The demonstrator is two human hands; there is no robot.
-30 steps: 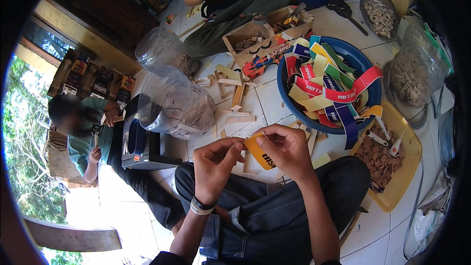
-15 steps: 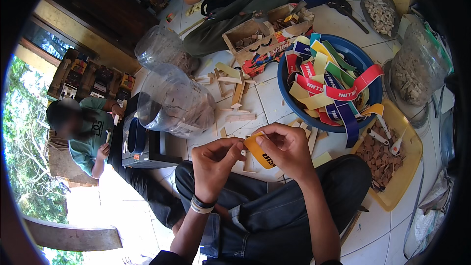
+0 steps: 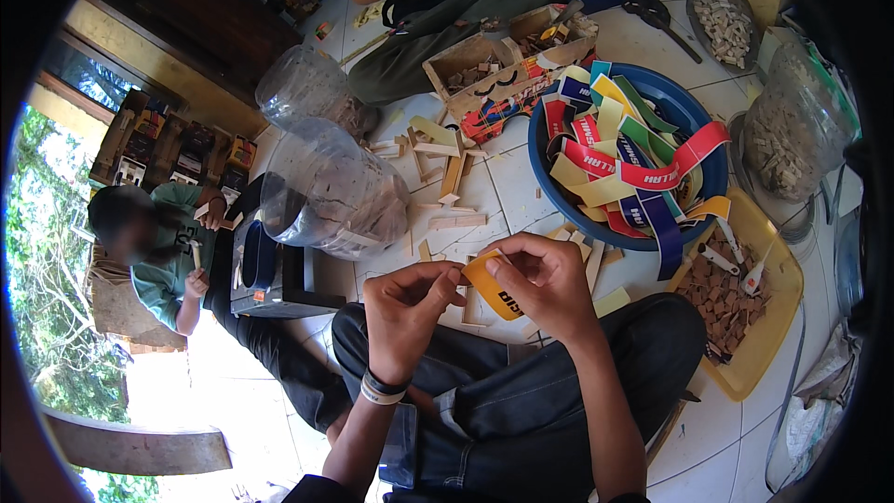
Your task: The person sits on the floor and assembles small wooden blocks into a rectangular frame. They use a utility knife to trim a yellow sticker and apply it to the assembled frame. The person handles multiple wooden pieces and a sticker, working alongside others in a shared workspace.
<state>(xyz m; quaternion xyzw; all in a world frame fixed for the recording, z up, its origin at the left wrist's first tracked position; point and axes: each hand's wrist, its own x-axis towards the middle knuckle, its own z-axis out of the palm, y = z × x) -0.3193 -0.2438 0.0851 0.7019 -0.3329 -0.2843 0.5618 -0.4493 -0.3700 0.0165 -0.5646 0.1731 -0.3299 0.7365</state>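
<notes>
Above my lap I hold a yellow sticker strip [image 3: 493,288] with dark lettering, bent into a curve. My right hand [image 3: 551,291] grips it between thumb and fingers along its upper edge. At its left end my left hand [image 3: 407,314] is pinched closed, thumb against forefinger; the exact spot it grips is partly hidden by the fingertips. To the right of my hands, a round blue tub [image 3: 700,102] is heaped with red, yellow, green and blue printed strips.
A yellow tray [image 3: 787,293] at my right holds small brown wood pieces and glue bottles. Wood strips [image 3: 456,222] lie on the tiles ahead, beside clear plastic sacks [image 3: 340,191] and a divided wooden box [image 3: 438,76]. Two people sit nearby, one ahead, one at left.
My hands and the yellow sticker strip stay almost still. The person at left has raised both hands, with a small tool in one. The person ahead has shifted a green strip upward.
</notes>
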